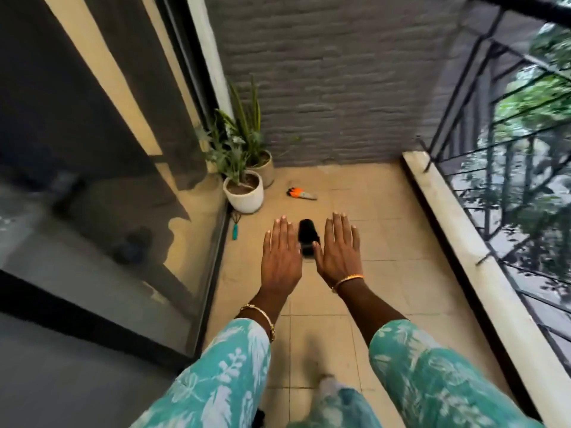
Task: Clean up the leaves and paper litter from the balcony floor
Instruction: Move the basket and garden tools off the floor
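Both my hands are held out flat, palms down, above the beige tiled balcony floor [386, 242]. My left hand [281, 254] and my right hand [338, 250] are side by side, fingers straight and slightly apart, holding nothing. Between them on the floor lies a black object [306, 239], partly hidden by my hands; I cannot tell what it is. An orange and grey pair of gloves [301, 194] lies farther off near the wall. I see no leaves or paper on the visible tiles.
Two white potted plants [244, 193] stand in the far left corner beside the sliding glass door [123, 242]. A small teal-handled tool [235, 230] lies by the door track. A grey brick wall [340, 88] closes the far end. A low ledge [463, 242] with black railing runs along the right.
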Action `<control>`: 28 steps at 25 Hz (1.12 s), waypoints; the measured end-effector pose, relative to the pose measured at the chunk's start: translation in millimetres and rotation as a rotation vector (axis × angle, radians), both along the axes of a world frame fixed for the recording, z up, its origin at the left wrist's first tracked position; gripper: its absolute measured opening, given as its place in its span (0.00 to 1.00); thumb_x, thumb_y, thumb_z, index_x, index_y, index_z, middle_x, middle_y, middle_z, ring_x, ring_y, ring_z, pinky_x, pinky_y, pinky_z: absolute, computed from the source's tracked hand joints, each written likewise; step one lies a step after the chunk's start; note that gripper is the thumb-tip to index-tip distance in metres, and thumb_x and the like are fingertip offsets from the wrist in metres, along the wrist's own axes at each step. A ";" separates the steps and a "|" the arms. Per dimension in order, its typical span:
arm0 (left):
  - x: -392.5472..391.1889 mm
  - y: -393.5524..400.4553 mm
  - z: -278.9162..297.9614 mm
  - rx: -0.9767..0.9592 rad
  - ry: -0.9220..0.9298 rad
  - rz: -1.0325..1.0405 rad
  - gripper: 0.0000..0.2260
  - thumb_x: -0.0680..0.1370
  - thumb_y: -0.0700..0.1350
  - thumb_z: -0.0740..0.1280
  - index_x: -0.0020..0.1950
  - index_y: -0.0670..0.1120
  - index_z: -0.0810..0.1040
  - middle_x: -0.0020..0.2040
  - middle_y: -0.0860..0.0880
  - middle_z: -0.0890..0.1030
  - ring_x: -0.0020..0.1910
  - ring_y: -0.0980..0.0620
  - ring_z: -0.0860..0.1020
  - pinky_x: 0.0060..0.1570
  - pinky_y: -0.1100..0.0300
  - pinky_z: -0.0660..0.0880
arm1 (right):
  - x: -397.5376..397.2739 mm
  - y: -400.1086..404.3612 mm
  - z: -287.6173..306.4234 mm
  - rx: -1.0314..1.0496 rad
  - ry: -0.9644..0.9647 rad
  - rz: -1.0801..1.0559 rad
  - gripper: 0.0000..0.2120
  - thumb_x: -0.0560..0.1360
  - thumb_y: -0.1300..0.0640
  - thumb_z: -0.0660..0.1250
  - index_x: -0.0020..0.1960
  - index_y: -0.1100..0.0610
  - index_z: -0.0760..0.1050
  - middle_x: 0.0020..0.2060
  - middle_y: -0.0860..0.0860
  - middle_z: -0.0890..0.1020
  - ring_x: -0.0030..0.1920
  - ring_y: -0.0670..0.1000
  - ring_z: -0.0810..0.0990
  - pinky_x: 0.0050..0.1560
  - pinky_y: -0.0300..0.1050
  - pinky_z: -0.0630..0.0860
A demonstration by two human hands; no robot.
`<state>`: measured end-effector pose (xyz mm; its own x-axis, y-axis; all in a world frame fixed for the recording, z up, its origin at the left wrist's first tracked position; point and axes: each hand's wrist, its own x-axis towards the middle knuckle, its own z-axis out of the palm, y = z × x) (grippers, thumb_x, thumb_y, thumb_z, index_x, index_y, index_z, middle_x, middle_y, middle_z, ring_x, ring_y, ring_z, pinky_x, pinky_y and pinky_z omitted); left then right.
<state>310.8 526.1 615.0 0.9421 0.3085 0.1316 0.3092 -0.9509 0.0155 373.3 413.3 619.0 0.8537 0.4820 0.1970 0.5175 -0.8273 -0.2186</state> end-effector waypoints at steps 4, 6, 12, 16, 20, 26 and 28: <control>44.1 65.2 -25.0 -0.039 0.046 0.081 0.31 0.71 0.47 0.70 0.71 0.37 0.69 0.71 0.38 0.70 0.70 0.41 0.69 0.69 0.47 0.64 | 60.3 65.7 -23.8 -0.043 0.047 0.059 0.30 0.73 0.47 0.51 0.67 0.66 0.69 0.67 0.64 0.71 0.67 0.63 0.70 0.63 0.62 0.67; 71.0 99.5 -36.8 -0.074 0.063 0.160 0.31 0.73 0.47 0.68 0.72 0.37 0.67 0.72 0.38 0.67 0.72 0.41 0.67 0.70 0.47 0.63 | 95.8 95.6 -33.7 -0.069 0.096 0.088 0.30 0.73 0.47 0.51 0.67 0.66 0.69 0.66 0.64 0.71 0.67 0.63 0.70 0.63 0.61 0.68; 138.2 198.5 -63.9 -0.136 0.150 0.324 0.29 0.81 0.48 0.52 0.78 0.38 0.45 0.79 0.39 0.46 0.78 0.42 0.46 0.75 0.49 0.45 | 193.0 188.4 -53.6 -0.175 0.199 0.211 0.27 0.74 0.50 0.52 0.64 0.66 0.72 0.64 0.64 0.73 0.64 0.64 0.73 0.59 0.62 0.72; 178.2 254.8 -87.4 -0.148 0.230 0.372 0.30 0.82 0.49 0.52 0.78 0.37 0.44 0.78 0.37 0.47 0.78 0.41 0.48 0.76 0.48 0.49 | 235.5 251.3 -81.1 -0.139 0.252 0.243 0.26 0.79 0.51 0.56 0.73 0.63 0.59 0.74 0.62 0.59 0.73 0.61 0.57 0.71 0.59 0.55; 225.4 327.1 -121.5 -0.178 0.248 0.379 0.32 0.73 0.49 0.70 0.73 0.37 0.65 0.72 0.36 0.67 0.72 0.39 0.67 0.69 0.46 0.64 | 274.6 333.8 -121.4 -0.153 0.250 0.246 0.26 0.79 0.50 0.54 0.74 0.61 0.58 0.74 0.60 0.57 0.74 0.60 0.55 0.71 0.58 0.56; 278.3 440.6 -184.6 -0.346 0.380 0.375 0.32 0.70 0.48 0.74 0.70 0.37 0.70 0.69 0.36 0.72 0.68 0.39 0.71 0.65 0.46 0.69 | 324.8 453.3 -194.2 -0.118 0.382 0.198 0.18 0.75 0.57 0.62 0.62 0.65 0.73 0.64 0.65 0.72 0.63 0.66 0.71 0.60 0.59 0.71; 291.8 471.9 -232.5 -0.413 0.410 0.424 0.32 0.68 0.47 0.74 0.70 0.38 0.71 0.69 0.36 0.72 0.68 0.39 0.71 0.65 0.46 0.69 | 342.7 489.8 -243.4 -0.039 0.524 0.167 0.16 0.72 0.58 0.60 0.55 0.66 0.77 0.57 0.65 0.77 0.56 0.66 0.76 0.53 0.57 0.75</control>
